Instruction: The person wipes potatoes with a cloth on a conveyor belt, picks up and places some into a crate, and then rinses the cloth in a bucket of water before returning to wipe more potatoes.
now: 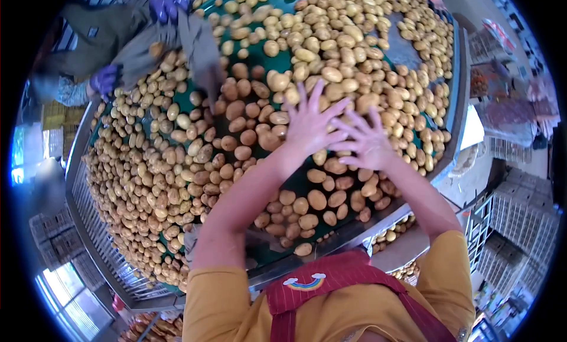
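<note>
Many yellow-brown potatoes [316,199] lie across a wide sorting table with a green surface [273,60]. My left hand [312,122] reaches over the middle of the pile, palm down, its fingers spread over the potatoes. Close beside it, my right hand [369,142] is spread out too, with its fingers pointing toward the left one. Neither hand is closed around a potato. Whether the palms press on the potatoes beneath them is hidden.
A metal rim [458,100] edges the table, with a slatted part [109,256] at the left. Across the table, a co-worker's purple-gloved hand [168,2] is near a blurred grey cloth [201,53]. Stacked crates [520,215] stand at the right.
</note>
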Tool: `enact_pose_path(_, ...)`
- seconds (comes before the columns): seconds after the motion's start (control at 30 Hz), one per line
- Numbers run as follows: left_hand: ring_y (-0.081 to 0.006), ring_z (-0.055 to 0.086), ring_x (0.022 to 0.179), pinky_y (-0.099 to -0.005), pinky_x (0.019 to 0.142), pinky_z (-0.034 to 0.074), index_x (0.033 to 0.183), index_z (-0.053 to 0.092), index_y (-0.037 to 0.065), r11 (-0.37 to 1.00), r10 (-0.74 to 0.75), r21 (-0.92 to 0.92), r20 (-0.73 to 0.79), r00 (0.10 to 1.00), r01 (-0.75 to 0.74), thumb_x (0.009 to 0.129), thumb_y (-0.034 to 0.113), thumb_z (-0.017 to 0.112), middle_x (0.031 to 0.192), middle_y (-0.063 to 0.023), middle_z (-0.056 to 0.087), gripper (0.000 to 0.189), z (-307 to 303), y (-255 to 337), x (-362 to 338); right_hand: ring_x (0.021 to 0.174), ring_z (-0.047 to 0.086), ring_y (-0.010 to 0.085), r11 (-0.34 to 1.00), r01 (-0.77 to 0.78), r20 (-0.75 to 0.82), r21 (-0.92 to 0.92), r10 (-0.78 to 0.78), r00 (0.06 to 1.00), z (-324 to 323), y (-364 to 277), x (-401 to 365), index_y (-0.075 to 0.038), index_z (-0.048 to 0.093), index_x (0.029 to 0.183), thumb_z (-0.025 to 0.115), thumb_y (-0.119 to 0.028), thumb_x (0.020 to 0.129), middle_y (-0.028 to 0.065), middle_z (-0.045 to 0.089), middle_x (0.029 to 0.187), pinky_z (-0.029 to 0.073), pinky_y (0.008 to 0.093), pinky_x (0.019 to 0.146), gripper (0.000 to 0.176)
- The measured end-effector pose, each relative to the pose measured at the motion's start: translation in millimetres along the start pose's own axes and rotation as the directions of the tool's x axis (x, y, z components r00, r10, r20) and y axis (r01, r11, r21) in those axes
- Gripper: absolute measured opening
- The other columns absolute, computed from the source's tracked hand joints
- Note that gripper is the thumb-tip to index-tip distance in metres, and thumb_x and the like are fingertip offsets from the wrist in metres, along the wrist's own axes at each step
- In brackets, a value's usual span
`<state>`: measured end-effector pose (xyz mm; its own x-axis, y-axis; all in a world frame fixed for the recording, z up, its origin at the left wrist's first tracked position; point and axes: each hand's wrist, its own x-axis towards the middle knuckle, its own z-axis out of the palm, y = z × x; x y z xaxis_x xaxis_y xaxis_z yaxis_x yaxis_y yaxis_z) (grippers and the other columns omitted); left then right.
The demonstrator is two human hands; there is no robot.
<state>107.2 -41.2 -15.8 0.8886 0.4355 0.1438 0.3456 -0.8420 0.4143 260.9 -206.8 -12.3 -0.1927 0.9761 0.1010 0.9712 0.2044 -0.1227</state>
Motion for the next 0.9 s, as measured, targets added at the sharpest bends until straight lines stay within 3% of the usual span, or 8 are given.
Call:
enact_pose_path(0.23, -0.0498, 0.021, 0.150, -0.0833, 0.109, -0.001, 0.159, 0.023, 0.042, 0.954, -0.294, 0.088, 0.083, 0.952, 0.287, 0.094, 0.066, 0.047, 0.171, -0.0145, 0.002, 0.073, 28, 47, 142, 0.156, 0.012, 0.0357, 0.863, -0.396, 0.029, -0.312, 0.426, 0.904, -2, 132, 9, -0.041, 0.055, 0.141, 0.059, -0.054, 0.094, -0.0121, 0.024, 0.167, 0.020, 0.0639, 0.120, 0.049)
enact_pose_path(0.33, -0.0486, 0.026, 0.148, -0.0790, 0.112, 0.007, 0.150, 0.047, 0.032, 0.986, -0.057, -0.154, 0.092, 0.994, 0.071, 0.096, 0.053, 0.054, 0.163, -0.0180, 0.028, 0.058, 18, 77, 104, 0.152, 0.027, 0.0362, 0.760, -0.607, 0.187, -0.234, 0.647, 0.739, -27, 109, 8, -0.031, 0.059, 0.140, 0.070, -0.018, 0.083, 0.0005, 0.041, 0.160, 0.025, 0.0557, 0.120, 0.060)
enact_pose_path(0.4, -0.0432, 0.043, 0.138, -0.0655, 0.113, 0.028, 0.133, 0.064, 0.023, 0.962, 0.147, -0.200, -0.194, 0.970, -0.186, 0.092, 0.034, 0.065, 0.147, -0.0166, 0.049, 0.042, 20, 68, 52, 0.134, 0.051, 0.0328, 0.857, -0.515, -0.199, 0.004, 0.505, 0.840, -20, 85, -11, -0.019, 0.066, 0.128, 0.069, -0.006, 0.078, 0.0093, 0.057, 0.143, 0.037, 0.0490, 0.107, 0.051)
enact_pose_path(0.47, -0.0354, 0.058, 0.119, -0.0491, 0.099, 0.047, 0.118, 0.071, 0.015, 0.959, 0.082, -0.248, -0.225, 0.971, -0.138, 0.084, 0.017, 0.071, 0.130, -0.0129, 0.061, 0.034, -24, 45, 2, 0.120, 0.059, 0.0307, 0.874, -0.475, -0.296, 0.105, 0.484, 0.824, -31, 47, -18, -0.016, 0.068, 0.122, 0.071, -0.004, 0.078, 0.0082, 0.065, 0.128, 0.041, 0.0441, 0.100, 0.045)
enact_pose_path(0.6, -0.0317, 0.065, 0.100, -0.0405, 0.080, 0.055, 0.107, 0.071, 0.009, 0.991, -0.017, -0.124, -0.443, 0.896, -0.043, 0.082, 0.009, 0.068, 0.114, -0.0107, 0.066, 0.025, -43, -35, -61, 0.103, 0.065, 0.0321, 0.864, -0.334, -0.377, 0.377, 0.472, 0.797, -20, 5, 5, -0.008, 0.072, 0.108, 0.073, 0.001, 0.080, 0.0113, 0.068, 0.109, 0.052, 0.0399, 0.087, 0.029)
enact_pose_path(0.73, -0.0276, 0.060, 0.106, -0.0413, 0.090, 0.047, 0.103, 0.070, 0.010, 0.994, -0.088, 0.034, -0.300, 0.950, 0.103, 0.078, 0.011, 0.069, 0.114, -0.0070, 0.062, 0.025, -66, -56, -83, 0.099, 0.063, 0.0308, 0.866, -0.207, -0.345, 0.456, 0.386, 0.856, -2, -12, 59, -0.009, 0.072, 0.105, 0.074, -0.005, 0.080, 0.0082, 0.067, 0.100, 0.056, 0.0373, 0.082, 0.026)
enact_pose_path(0.83, -0.0261, 0.058, 0.112, -0.0403, 0.094, 0.043, 0.107, 0.070, 0.011, 0.979, -0.122, 0.127, -0.278, 0.953, 0.162, 0.079, 0.010, 0.068, 0.118, -0.0052, 0.061, 0.028, -72, -59, -78, 0.095, 0.060, 0.0310, 0.912, -0.408, -0.103, -0.032, 0.403, 0.909, 11, -13, 78, -0.017, 0.071, 0.104, 0.075, -0.016, 0.078, 0.0041, 0.064, 0.098, 0.057, 0.0360, 0.074, 0.027)
enact_pose_path(0.9, -0.0264, 0.058, 0.112, -0.0394, 0.094, 0.044, 0.113, 0.070, 0.013, 0.982, -0.087, 0.139, -0.275, 0.958, 0.129, 0.080, 0.009, 0.068, 0.117, -0.0046, 0.061, 0.034, -70, -59, -68, 0.094, 0.058, 0.0310, 0.888, -0.447, -0.079, -0.111, 0.441, 0.894, 3, -19, 75, -0.021, 0.070, 0.105, 0.076, -0.021, 0.076, 0.0016, 0.062, 0.101, 0.057, 0.0367, 0.071, 0.029)
